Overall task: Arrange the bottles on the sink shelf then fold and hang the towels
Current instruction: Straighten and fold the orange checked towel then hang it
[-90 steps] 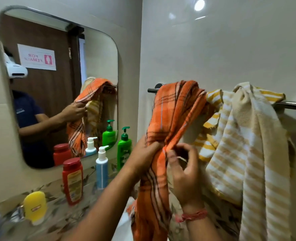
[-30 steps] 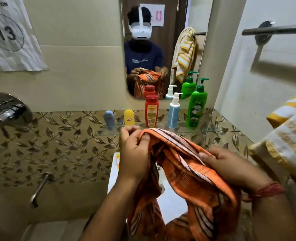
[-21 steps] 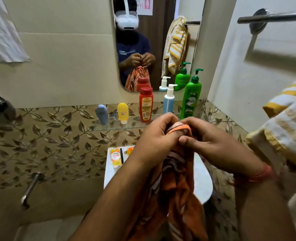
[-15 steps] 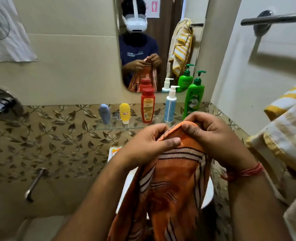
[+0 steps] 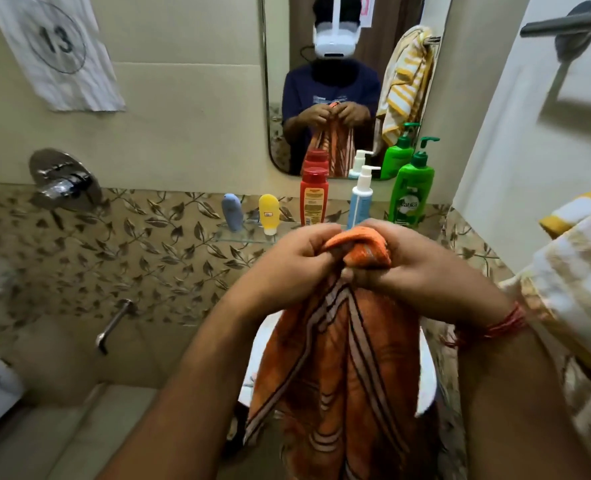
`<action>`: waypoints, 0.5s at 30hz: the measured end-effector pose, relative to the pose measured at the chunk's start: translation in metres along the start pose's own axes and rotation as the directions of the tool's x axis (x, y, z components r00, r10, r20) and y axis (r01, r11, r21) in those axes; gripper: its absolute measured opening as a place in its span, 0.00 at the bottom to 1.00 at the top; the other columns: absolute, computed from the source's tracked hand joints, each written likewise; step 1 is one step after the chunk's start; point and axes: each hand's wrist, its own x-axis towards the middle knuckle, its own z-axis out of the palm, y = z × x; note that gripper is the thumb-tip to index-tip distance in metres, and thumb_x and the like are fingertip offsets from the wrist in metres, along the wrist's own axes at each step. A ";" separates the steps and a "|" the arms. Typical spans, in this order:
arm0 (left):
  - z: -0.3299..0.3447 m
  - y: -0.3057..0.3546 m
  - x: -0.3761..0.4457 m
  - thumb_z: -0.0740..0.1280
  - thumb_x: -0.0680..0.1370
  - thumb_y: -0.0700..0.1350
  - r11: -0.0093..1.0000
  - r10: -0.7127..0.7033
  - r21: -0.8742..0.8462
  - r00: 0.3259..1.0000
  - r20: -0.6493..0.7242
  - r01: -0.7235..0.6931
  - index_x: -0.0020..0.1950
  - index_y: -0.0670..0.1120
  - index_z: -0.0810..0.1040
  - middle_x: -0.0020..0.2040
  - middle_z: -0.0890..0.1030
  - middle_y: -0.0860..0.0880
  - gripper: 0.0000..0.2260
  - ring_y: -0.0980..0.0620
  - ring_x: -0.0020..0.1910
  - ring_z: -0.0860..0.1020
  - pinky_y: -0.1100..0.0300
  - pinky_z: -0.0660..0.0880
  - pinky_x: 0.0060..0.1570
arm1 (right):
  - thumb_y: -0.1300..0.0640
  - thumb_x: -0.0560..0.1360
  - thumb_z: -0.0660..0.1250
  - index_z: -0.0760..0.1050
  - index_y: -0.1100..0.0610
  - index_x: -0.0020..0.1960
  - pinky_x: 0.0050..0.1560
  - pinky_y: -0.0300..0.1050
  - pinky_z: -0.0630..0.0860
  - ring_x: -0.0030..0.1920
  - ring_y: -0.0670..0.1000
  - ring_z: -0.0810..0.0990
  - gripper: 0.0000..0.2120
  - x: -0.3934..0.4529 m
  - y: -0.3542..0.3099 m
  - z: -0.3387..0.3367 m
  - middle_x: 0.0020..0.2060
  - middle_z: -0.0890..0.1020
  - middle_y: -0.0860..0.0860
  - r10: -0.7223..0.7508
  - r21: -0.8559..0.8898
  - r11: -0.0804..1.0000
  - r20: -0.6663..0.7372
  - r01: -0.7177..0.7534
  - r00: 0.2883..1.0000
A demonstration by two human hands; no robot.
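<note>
So compared with half a second back, the orange striped towel point(image 5: 342, 368) is looking narrower now: before it was spread wider between the hands, and now the top edge is bunched into a tight lump with the rest hanging straight down in front of the white sink point(image 5: 427, 375). The left hand point(image 5: 287, 268) and right hand point(image 5: 415, 268) are both clenching that top edge, and they're pretty much touching each other now instead of sitting apart. The camera is also tilting up a bit, so the "13" paper sign point(image 5: 56, 50) is showing fully again.

Around that, the yellow striped towel point(image 5: 578, 258) is hanging at the right edge, under the towel bar point(image 5: 564, 24). The mirror point(image 5: 349, 84) is reflecting the person gripping the towel. Then the bottles are all standing upright in a row on the glass shelf point(image 5: 242, 237): green pump bottle point(image 5: 410, 188), red bottle point(image 5: 314, 197), blue-and-white pump bottle point(image 5: 361, 199), yellow tube point(image 5: 268, 213), grey-blue tube point(image 5: 231, 211). The hands are covering the shelf's right part and the bottoms of the pump bottles.
</note>
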 end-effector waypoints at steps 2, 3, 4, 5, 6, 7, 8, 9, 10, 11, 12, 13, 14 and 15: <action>-0.002 -0.002 -0.004 0.66 0.82 0.43 0.997 -0.025 -0.070 0.994 -0.105 0.018 0.52 0.46 0.81 0.49 0.83 0.46 0.05 0.49 0.51 0.82 0.49 0.80 0.54 | 0.54 0.74 0.74 0.79 0.51 0.52 0.47 0.41 0.78 0.46 0.48 0.82 0.08 -0.001 0.002 -0.001 0.44 0.83 0.49 -0.041 0.072 0.996 -0.088 0.048 0.995; -0.004 -0.006 -0.009 0.68 0.80 0.45 0.993 -0.051 -0.111 0.990 -0.133 0.037 0.49 0.46 0.80 0.46 0.82 0.45 0.04 0.49 0.48 0.82 0.51 0.80 0.51 | 0.54 0.73 0.73 0.80 0.53 0.49 0.44 0.38 0.78 0.44 0.49 0.82 0.06 -0.004 0.004 -0.004 0.42 0.83 0.50 -0.055 0.094 0.993 -0.146 0.069 0.988; -0.006 -0.011 -0.015 0.70 0.79 0.47 0.991 -0.074 -0.119 0.988 -0.132 0.058 0.48 0.46 0.80 0.44 0.81 0.46 0.05 0.50 0.45 0.81 0.53 0.79 0.48 | 0.54 0.71 0.72 0.81 0.53 0.46 0.42 0.35 0.76 0.42 0.47 0.82 0.05 -0.006 0.007 -0.008 0.40 0.83 0.49 -0.059 0.111 0.990 -0.214 0.084 0.975; -0.007 -0.018 -0.021 0.71 0.78 0.48 0.991 -0.098 -0.096 0.990 -0.097 0.089 0.47 0.46 0.80 0.43 0.81 0.47 0.06 0.51 0.43 0.80 0.55 0.78 0.46 | 0.53 0.69 0.71 0.82 0.53 0.44 0.40 0.34 0.75 0.40 0.45 0.82 0.06 -0.009 0.010 -0.013 0.38 0.83 0.47 -0.042 0.143 0.986 -0.288 0.086 0.957; -0.009 -0.025 -0.027 0.72 0.77 0.49 0.988 -0.136 -0.079 0.990 -0.033 0.133 0.48 0.47 0.81 0.43 0.82 0.48 0.06 0.51 0.44 0.81 0.56 0.77 0.47 | 0.53 0.67 0.70 0.82 0.52 0.43 0.40 0.34 0.76 0.39 0.44 0.81 0.06 -0.010 0.012 -0.017 0.37 0.83 0.47 -0.010 0.198 0.976 -0.365 0.088 0.931; -0.010 -0.032 -0.033 0.72 0.76 0.49 0.980 -0.179 -0.076 0.983 0.039 0.181 0.49 0.48 0.82 0.44 0.83 0.48 0.06 0.50 0.46 0.83 0.57 0.79 0.49 | 0.53 0.66 0.71 0.82 0.51 0.42 0.40 0.36 0.77 0.39 0.45 0.81 0.05 -0.011 0.013 -0.019 0.37 0.84 0.47 0.023 0.252 0.963 -0.433 0.096 0.901; -0.011 -0.036 -0.039 0.73 0.76 0.48 0.968 -0.220 -0.101 0.969 0.111 0.232 0.49 0.49 0.83 0.46 0.85 0.48 0.05 0.49 0.48 0.84 0.55 0.80 0.51 | 0.54 0.67 0.73 0.82 0.50 0.41 0.40 0.39 0.79 0.39 0.47 0.82 0.04 -0.012 0.014 -0.022 0.37 0.84 0.47 0.045 0.276 0.956 -0.481 0.103 0.875; -0.011 -0.041 -0.044 0.73 0.76 0.47 0.953 -0.250 -0.131 0.955 0.162 0.272 0.50 0.49 0.83 0.48 0.85 0.47 0.04 0.47 0.50 0.84 0.53 0.81 0.53 | 0.56 0.69 0.74 0.82 0.50 0.41 0.41 0.42 0.80 0.40 0.50 0.82 0.02 -0.012 0.013 -0.022 0.38 0.84 0.48 0.054 0.272 0.958 -0.497 0.096 0.866; -0.011 -0.042 -0.047 0.73 0.76 0.46 0.943 -0.264 -0.160 0.948 0.176 0.292 0.50 0.49 0.83 0.50 0.85 0.46 0.04 0.46 0.51 0.84 0.50 0.81 0.55 | 0.58 0.72 0.73 0.81 0.51 0.42 0.42 0.46 0.81 0.41 0.51 0.82 0.03 -0.012 0.011 -0.023 0.39 0.84 0.49 0.058 0.238 0.969 -0.473 0.064 0.879; -0.010 -0.043 -0.049 0.73 0.75 0.45 0.938 -0.264 -0.188 0.952 0.153 0.290 0.51 0.49 0.82 0.50 0.85 0.45 0.05 0.47 0.51 0.84 0.49 0.81 0.54 | 0.59 0.74 0.71 0.81 0.51 0.44 0.44 0.49 0.81 0.43 0.52 0.82 0.04 -0.013 0.009 -0.023 0.41 0.83 0.49 0.051 0.180 0.983 -0.396 0.023 0.917; -0.009 -0.041 -0.048 0.74 0.73 0.44 0.937 -0.256 -0.222 0.962 0.094 0.271 0.51 0.48 0.82 0.49 0.84 0.43 0.07 0.47 0.49 0.83 0.48 0.82 0.51 | 0.57 0.76 0.70 0.80 0.49 0.47 0.46 0.50 0.81 0.44 0.50 0.82 0.03 -0.013 0.005 -0.023 0.43 0.83 0.48 0.043 0.098 0.995 -0.269 -0.017 0.962; -0.008 -0.038 -0.045 0.74 0.72 0.42 0.938 -0.226 -0.265 0.974 0.026 0.225 0.49 0.48 0.82 0.46 0.83 0.42 0.08 0.48 0.46 0.82 0.48 0.81 0.47 | 0.54 0.76 0.69 0.79 0.47 0.49 0.46 0.49 0.81 0.45 0.48 0.82 0.03 -0.013 0.001 -0.021 0.45 0.81 0.47 0.050 0.016 0.999 -0.122 -0.049 0.991; -0.007 -0.032 -0.042 0.74 0.71 0.41 0.938 -0.188 -0.302 0.982 -0.028 0.171 0.47 0.49 0.81 0.43 0.82 0.44 0.07 0.50 0.44 0.81 0.52 0.79 0.44 | 0.51 0.76 0.69 0.78 0.44 0.51 0.46 0.46 0.80 0.44 0.45 0.81 0.05 -0.011 -0.003 -0.018 0.46 0.80 0.47 0.067 -0.042 0.997 0.012 -0.067 0.998; -0.006 -0.026 -0.037 0.74 0.71 0.39 0.937 -0.144 -0.328 0.988 -0.057 0.117 0.44 0.49 0.80 0.41 0.80 0.46 0.07 0.50 0.43 0.79 0.55 0.77 0.43 | 0.50 0.75 0.70 0.77 0.43 0.54 0.45 0.45 0.79 0.44 0.44 0.80 0.08 -0.009 -0.005 -0.013 0.47 0.79 0.46 0.082 -0.055 0.996 0.111 -0.076 0.990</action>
